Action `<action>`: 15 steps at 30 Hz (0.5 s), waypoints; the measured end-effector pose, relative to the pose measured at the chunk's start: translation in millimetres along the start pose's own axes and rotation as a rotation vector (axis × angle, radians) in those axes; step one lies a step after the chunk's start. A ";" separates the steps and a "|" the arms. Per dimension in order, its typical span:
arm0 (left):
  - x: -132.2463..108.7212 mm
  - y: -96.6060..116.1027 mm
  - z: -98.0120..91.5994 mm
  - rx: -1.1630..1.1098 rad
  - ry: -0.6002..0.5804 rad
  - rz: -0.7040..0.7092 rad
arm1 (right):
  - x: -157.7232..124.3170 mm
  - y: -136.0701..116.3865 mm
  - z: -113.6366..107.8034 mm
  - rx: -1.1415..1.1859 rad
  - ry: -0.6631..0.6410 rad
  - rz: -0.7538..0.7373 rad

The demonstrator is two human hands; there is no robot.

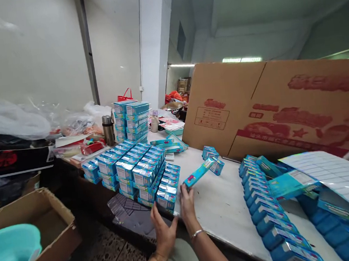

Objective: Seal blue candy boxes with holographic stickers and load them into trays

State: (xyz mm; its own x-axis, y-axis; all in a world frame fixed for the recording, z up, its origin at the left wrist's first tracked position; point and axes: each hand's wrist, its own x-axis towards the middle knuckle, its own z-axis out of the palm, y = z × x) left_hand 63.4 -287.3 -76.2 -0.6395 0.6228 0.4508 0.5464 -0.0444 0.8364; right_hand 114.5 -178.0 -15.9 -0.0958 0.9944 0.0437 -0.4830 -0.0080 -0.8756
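My right hand [187, 204] grips the near end of a long, narrow blue carton [198, 173] with a pink picture on it. The carton tilts up and away over the white table, its far end in front of some small blue boxes [213, 159]. My left hand [164, 231] is at the front end of a row of small blue boxes [167, 191], fingers and thumb spread apart. Whether its fingertips touch the front box is hard to tell. Beside that row, to the left, stand stacked rows of film-wrapped blue boxes [126, 166].
A taller stack of blue boxes [132, 120] stands behind. On the right are a long row of blue boxes [269, 216] and a white gridded sheet [337, 171]. A large brown carton [272, 108] borders the table's back. A box with a teal basin [15, 245] is at lower left.
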 end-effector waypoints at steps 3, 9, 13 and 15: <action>13.3 1.4 11.2 0.035 0.117 -0.033 | 12.5 10.3 9.8 0.038 0.045 0.016; 12.7 -2.2 31.9 0.127 0.096 0.097 | 75.0 4.6 3.8 0.090 0.060 0.043; 18.7 -2.8 56.2 0.200 0.120 0.044 | 122.8 -5.4 9.2 0.069 0.003 0.053; 24.0 -2.2 66.2 0.219 0.176 0.038 | 133.2 -7.5 12.0 0.030 -0.018 0.058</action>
State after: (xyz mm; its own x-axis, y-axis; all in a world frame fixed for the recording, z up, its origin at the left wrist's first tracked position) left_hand 82.7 -220.6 -87.8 -0.6901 0.4776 0.5438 0.6634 0.1171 0.7390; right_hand 94.9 -46.7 2.2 -0.1396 0.9902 0.0018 -0.5020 -0.0692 -0.8621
